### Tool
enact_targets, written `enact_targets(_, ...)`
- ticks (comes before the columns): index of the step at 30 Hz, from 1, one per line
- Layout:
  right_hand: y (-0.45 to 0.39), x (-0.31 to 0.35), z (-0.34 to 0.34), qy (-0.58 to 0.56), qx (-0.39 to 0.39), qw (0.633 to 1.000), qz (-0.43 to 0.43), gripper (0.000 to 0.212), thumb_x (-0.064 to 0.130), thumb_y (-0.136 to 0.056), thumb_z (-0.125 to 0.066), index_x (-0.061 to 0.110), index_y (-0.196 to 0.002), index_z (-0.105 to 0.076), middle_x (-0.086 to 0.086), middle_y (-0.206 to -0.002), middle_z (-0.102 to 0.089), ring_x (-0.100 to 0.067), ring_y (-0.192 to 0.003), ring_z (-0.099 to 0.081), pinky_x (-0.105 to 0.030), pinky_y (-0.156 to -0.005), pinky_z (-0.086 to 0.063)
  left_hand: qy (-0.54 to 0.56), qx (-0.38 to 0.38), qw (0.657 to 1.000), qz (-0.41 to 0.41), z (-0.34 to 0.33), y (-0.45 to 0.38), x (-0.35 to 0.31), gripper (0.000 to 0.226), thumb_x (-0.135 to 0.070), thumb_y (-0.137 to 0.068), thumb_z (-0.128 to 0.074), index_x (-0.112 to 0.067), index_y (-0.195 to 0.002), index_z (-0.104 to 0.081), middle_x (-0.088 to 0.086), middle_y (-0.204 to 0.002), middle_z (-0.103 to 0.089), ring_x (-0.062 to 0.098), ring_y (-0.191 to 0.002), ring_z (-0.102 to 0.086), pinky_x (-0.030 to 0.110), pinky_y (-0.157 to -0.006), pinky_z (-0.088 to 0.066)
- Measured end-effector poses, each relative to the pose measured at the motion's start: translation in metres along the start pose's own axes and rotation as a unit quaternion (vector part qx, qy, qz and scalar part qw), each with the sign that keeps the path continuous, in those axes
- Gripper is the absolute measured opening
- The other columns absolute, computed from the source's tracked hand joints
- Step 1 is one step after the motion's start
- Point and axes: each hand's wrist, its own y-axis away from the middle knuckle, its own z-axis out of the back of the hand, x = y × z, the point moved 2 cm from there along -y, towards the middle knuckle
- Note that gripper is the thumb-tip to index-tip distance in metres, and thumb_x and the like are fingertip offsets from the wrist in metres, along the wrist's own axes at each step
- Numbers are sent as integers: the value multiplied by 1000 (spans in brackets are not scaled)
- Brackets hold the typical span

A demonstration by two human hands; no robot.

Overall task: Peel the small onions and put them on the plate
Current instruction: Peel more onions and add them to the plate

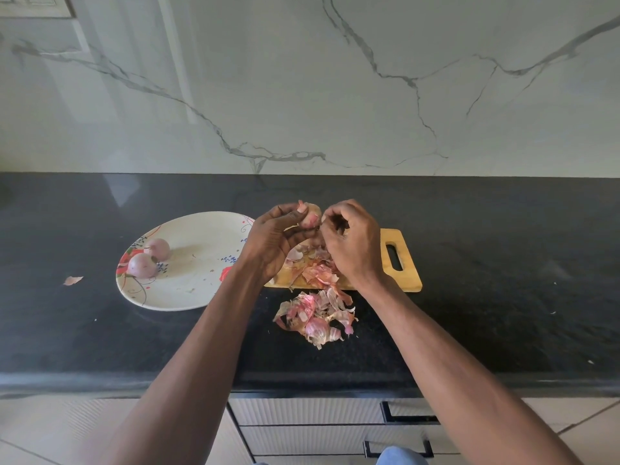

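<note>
My left hand (273, 241) grips a small pinkish onion (309, 216) above the far end of the wooden cutting board (402, 263). My right hand (352, 243) pinches at the onion's skin from the right, fingers curled. Both hands hide most of the onion. Two peeled onions (142, 265) (158, 248) lie on the left side of the white flowered plate (188, 293), which sits left of the board.
A heap of pink onion peels (315, 317) lies on the black counter in front of the board, with more peels on the board (313, 270). One loose peel (72, 280) lies left of the plate. A marble wall rises behind. Drawers sit below the counter edge.
</note>
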Motion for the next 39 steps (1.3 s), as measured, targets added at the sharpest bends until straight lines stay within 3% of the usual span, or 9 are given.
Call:
enact_targets(6,0,-1,-2,6,3,1000,9,11,-2,-87,-72,-2,-98,-74,-9,-94,-69,-6,-81,-58,-5,-72,-47,-6,-4,1000,-13,1,0,1,24,-6,-80,-72,1,-101,-64,14,-85,-73,24,-77,-73,35,-68,-63)
enact_targets(9,1,-2,-4,32,3,999,23,7,-3,-89,-68,-2,-95,-71,-10,-93,-67,-11,-80,-59,-11,-69,-50,-18,-4,1000,-23,-1,1,2,25,-6,-77,-73,1,-99,-63,15,-84,-73,24,-76,-72,37,-69,-64)
enact_targets(12,4,-3,-8,71,11,997,41,1,-2,-92,-64,-1,-91,-64,-12,-91,-62,-15,-75,-57,-23,-60,-51,-30,-8,999,-27,-1,1,4,13,1,-86,-68,2,-98,-63,14,-83,-73,25,-76,-72,38,-72,-64)
enact_targets(20,4,-4,-10,85,7,995,52,18,18,-92,-53,1,-86,-55,-12,-82,-56,-19,-65,-52,-25,-50,-44,-53,-7,998,-31,-1,0,6,12,2,-91,-65,1,-103,-63,13,-87,-73,22,-78,-74,34,-73,-63)
enact_targets(25,1,-8,-7,63,-7,998,-5,9,3,-90,-64,0,-88,-56,-10,-82,-56,-15,-68,-49,-12,-54,-38,-15,-10,1000,-26,1,-2,5,16,-1,-91,-63,3,-107,-63,12,-89,-73,23,-81,-74,35,-75,-63)
enact_targets(29,0,-8,-2,21,-19,999,-41,7,0,-91,-65,1,-96,-61,-10,-91,-62,-18,-78,-58,-29,-66,-53,-6,-15,1000,-20,3,-4,5,10,1,-95,-60,1,-104,-65,12,-91,-74,27,-84,-73,39,-83,-62)
enact_targets(32,-2,-3,0,-6,-9,1000,-24,18,7,-89,-73,2,-106,-70,-7,-103,-66,-11,-89,-60,-16,-76,-53,2,-13,1000,-25,3,-3,4,14,-2,-87,-66,1,-101,-65,14,-89,-74,26,-80,-73,38,-82,-62)
enact_targets(34,-2,0,-1,-12,2,1000,-18,20,6,-86,-76,0,-105,-74,-4,-100,-65,-6,-87,-57,-7,-75,-48,-2,-5,999,-35,1,-1,2,20,-5,-78,-71,0,-97,-66,15,-89,-72,25,-77,-72,37,-79,-63)
enact_targets(39,0,-3,-2,1,-17,1000,-24,9,-2,-86,-73,0,-95,-74,-8,-93,-69,-9,-81,-60,-8,-72,-49,-31,-6,998,-48,0,1,5,9,2,-87,-67,0,-95,-65,16,-87,-71,25,-75,-71,34,-69,-63)
